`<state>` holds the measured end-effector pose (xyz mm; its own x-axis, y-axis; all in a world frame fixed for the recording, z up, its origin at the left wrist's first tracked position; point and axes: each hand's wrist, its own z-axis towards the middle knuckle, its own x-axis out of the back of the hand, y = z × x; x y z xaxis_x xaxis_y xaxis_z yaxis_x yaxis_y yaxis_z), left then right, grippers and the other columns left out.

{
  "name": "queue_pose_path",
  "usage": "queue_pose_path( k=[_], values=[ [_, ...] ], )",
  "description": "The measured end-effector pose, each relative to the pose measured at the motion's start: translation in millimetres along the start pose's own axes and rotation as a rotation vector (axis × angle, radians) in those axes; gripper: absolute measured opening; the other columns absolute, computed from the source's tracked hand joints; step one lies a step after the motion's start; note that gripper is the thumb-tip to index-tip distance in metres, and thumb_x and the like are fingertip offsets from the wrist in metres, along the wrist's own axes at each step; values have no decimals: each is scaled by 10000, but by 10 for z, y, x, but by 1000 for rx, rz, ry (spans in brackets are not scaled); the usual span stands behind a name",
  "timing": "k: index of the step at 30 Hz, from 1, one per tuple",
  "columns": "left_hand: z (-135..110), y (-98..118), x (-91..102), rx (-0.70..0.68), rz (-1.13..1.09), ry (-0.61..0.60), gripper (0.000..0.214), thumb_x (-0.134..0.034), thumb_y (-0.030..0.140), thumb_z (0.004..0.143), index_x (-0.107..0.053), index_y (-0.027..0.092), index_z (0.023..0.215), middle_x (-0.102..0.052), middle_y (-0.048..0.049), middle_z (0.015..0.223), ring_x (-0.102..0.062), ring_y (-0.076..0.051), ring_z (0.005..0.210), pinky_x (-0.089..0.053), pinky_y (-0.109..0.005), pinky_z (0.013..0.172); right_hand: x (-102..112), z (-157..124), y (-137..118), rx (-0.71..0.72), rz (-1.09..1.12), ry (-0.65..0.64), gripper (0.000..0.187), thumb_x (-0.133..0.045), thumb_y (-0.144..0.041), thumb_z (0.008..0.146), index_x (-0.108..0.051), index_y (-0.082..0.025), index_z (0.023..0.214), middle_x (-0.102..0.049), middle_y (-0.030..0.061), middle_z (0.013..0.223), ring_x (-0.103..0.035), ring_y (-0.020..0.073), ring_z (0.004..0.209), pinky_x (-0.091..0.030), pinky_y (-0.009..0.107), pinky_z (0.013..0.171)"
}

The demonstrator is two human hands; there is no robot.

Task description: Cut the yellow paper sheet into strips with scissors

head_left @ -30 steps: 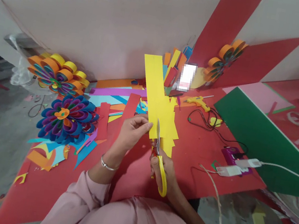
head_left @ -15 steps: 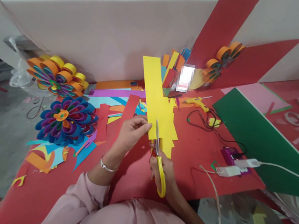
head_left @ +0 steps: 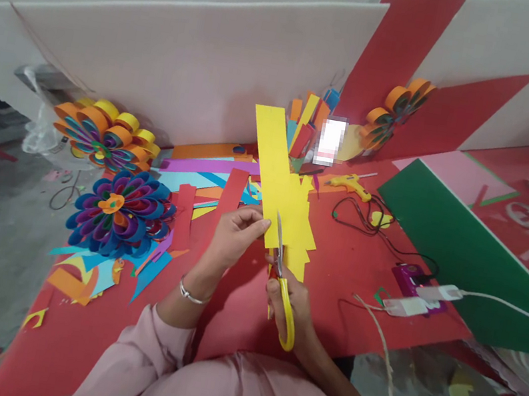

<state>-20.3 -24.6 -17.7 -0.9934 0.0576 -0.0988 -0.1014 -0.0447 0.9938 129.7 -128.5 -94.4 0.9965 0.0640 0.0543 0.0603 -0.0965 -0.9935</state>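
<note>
My left hand [head_left: 234,235] pinches the lower left edge of a long yellow paper strip [head_left: 279,173] that stands up and leans away from me. My right hand [head_left: 288,305] is closed round the yellow handles of a pair of scissors [head_left: 282,275]. The blades point up into the bottom edge of the strip, just right of my left fingers. More yellow strips [head_left: 301,235] lie under it on the red sheet [head_left: 345,259] covering the floor.
Two rolled-paper flowers [head_left: 121,208] [head_left: 103,134] lie at the left among coloured scraps. A yellow glue gun [head_left: 350,184], black cable, power strip [head_left: 417,298] and green board [head_left: 458,251] sit at the right. White boards [head_left: 190,64] stand behind.
The scissors have edged a little further up into the yellow strip. Both hands stay where they were; the view has shifted slightly.
</note>
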Motion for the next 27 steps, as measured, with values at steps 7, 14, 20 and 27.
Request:
queue_pose_path(
  k=[7,14,20,27],
  values=[
    [-8,27,8,59,-43,-20,335,-820,375,773,-608,173,609,-557,10,696,-515,-106,655,-492,-228,605,14,-1,24,38,-60,11,579,-584,-657,983,-751,-173,1253,-453,-58,559,-445,119,466,-399,226,430],
    [11,116,8,115,-190,68,402,-878,486,726,-681,202,929,-612,21,781,-608,-132,653,-544,-215,429,56,22,62,37,-126,-9,607,-608,-604,973,-693,-176,1394,-487,-56,579,-448,119,471,-382,228,435],
    [41,82,52,101,-185,62,399,-894,500,731,-676,188,850,-625,37,723,-596,-100,540,-509,-196,379,40,12,86,3,-118,-24,832,-639,-513,930,-395,-192,1657,-498,-76,615,-451,124,479,-389,234,455],
    [65,67,71,83,-145,126,417,-919,498,679,-661,184,771,-636,39,647,-578,-93,494,-490,-189,373,32,14,131,131,-297,-29,849,-606,-334,955,-233,-246,1712,-621,-67,651,-535,140,506,-437,236,508]
  ],
)
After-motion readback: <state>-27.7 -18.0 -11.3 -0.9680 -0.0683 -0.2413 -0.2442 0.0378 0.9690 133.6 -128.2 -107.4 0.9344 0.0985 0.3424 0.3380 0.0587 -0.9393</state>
